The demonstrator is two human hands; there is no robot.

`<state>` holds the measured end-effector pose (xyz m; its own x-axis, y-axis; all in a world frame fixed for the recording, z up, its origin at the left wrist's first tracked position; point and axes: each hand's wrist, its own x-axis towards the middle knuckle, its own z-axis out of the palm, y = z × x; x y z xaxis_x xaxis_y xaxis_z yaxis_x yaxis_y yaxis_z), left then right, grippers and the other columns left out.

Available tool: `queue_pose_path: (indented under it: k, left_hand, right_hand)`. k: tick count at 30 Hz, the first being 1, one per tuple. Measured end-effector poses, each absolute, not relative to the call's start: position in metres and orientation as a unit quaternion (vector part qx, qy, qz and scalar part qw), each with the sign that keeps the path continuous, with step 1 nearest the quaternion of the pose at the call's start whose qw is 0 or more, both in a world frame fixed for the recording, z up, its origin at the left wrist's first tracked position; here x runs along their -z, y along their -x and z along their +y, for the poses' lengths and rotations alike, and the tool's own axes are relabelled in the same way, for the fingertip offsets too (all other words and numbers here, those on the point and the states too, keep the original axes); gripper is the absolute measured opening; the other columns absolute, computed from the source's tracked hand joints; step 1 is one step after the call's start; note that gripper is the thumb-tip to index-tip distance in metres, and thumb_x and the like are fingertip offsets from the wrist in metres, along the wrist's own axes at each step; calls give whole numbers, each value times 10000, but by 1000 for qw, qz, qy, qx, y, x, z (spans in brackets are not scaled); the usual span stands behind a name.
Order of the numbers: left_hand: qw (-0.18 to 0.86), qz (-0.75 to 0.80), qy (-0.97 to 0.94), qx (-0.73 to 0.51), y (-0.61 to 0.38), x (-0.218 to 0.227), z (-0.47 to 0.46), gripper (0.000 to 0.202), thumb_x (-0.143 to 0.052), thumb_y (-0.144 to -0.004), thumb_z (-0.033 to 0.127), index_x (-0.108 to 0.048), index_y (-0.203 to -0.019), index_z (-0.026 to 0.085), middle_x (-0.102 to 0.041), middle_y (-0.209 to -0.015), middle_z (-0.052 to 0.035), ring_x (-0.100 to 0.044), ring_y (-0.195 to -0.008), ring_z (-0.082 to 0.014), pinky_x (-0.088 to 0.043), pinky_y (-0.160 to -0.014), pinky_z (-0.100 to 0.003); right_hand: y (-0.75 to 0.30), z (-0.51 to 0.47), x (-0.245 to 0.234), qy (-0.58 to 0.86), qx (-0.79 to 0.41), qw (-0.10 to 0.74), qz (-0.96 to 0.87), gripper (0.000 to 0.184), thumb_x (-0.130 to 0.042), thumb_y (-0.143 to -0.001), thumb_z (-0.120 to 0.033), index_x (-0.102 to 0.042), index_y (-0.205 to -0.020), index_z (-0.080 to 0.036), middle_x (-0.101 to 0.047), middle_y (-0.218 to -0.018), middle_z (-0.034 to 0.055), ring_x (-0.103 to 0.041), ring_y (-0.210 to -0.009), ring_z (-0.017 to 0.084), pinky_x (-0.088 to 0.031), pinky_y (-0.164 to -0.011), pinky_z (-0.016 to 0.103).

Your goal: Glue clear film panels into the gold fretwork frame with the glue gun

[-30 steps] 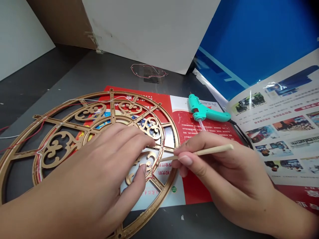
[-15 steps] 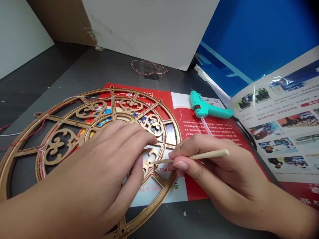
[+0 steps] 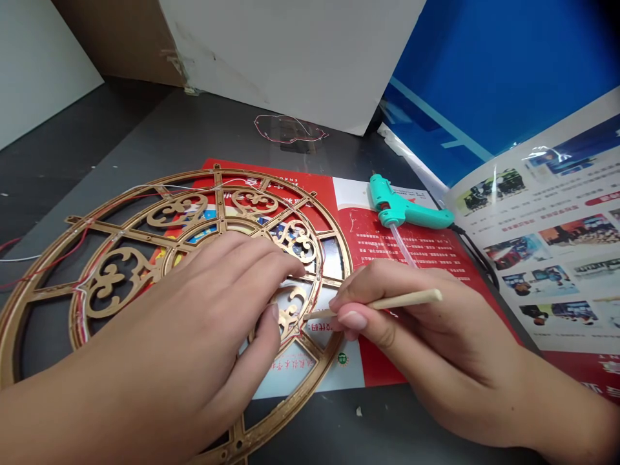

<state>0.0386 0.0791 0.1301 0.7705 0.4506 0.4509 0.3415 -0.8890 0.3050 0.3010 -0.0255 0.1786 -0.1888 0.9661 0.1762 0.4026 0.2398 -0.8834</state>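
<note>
A gold openwork wheel frame [image 3: 104, 223] lies flat on the table, with red and white wires strung along its spokes. My left hand [image 3: 194, 323] rests on it, the thumb pressing a gold scroll piece [image 3: 292, 311] in the lower segment and the fingertips reaching the spokes above. My right hand [image 3: 397, 329] pinches a thin wooden stick [image 3: 407, 299], whose tip touches the frame beside that scroll piece. Part of the wheel is hidden under my left hand and forearm.
The wheel overlaps a red and white leaflet [image 3: 416, 258]. A teal glue gun [image 3: 400, 212] lies on it, with a clear glue stick. A printed brochure [image 3: 547, 239] curls up at right. Behind stand a white board [image 3: 290, 58], a blue panel [image 3: 484, 84] and a clear plastic cut-out [image 3: 289, 129].
My left thumb has slid up over the scroll piece, and the stick now lies flatter with its tip still by the piece. The view has tilted slightly.
</note>
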Motion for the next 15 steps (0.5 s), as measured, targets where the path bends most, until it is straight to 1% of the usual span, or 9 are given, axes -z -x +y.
queue_pose_path:
  k: [3,4,7,9,10,12,15]
  left_hand:
    - [103,217,-933,-269,-38,-128,80,219,-525,-1267,274,-666,-1420,342,-792,-1291,43,-704,-1153,-188,-523,-1021,-411]
    - [105,221,-932,-268,-37,-127,79,231,-537,-1256,275,-676,-1426,347,-798,-1302,37,-709,-1164,-199,-526,-1031,-415]
    - [126,257,-926,-245,-33,-120,76,334,-660,-1150,355,-751,-1471,367,-826,-1329,-26,-727,-1242,-294,-591,-1093,-461]
    - [136,281,-922,-227,-29,-113,72,439,-743,-1054,430,-797,-1484,362,-831,-1338,-73,-724,-1316,-360,-643,-1170,-509]
    - [138,287,-922,-220,-28,-110,70,468,-765,-1025,456,-808,-1480,357,-830,-1343,-86,-719,-1353,-379,-656,-1210,-528]
    - [139,286,-923,-215,-25,-104,66,460,-773,-1008,482,-813,-1447,349,-828,-1347,-94,-713,-1399,-389,-665,-1254,-542]
    - [137,284,-925,-212,-25,-103,65,452,-772,-1004,475,-813,-1433,342,-830,-1357,-96,-712,-1415,-390,-663,-1265,-542]
  right_hand:
    - [-302,-25,-180,510,-350,385,-685,300,-805,-1260,-263,-786,-961,-272,-907,-963,30,-864,-841,216,-698,-760,333]
    - [-302,-25,-180,513,-344,381,-689,312,-784,-1266,-258,-774,-955,-271,-902,-961,33,-861,-841,215,-693,-755,330]
    - [-303,-22,-182,519,-330,365,-699,307,-803,-1257,-272,-751,-955,-268,-879,-943,30,-833,-821,204,-664,-726,315]
    - [-303,-20,-183,517,-321,370,-702,284,-812,-1251,-277,-746,-975,-269,-851,-920,16,-810,-802,193,-651,-720,303]
    - [-304,-19,-182,515,-318,373,-703,283,-812,-1250,-278,-739,-977,-270,-842,-914,11,-807,-801,190,-652,-725,299]
    - [-304,-19,-181,515,-310,377,-705,316,-782,-1269,-282,-714,-961,-270,-832,-906,10,-811,-800,186,-653,-728,295]
    - [-304,-19,-178,517,-296,376,-709,353,-699,-1305,-275,-702,-952,-263,-835,-907,20,-820,-798,184,-639,-706,296]
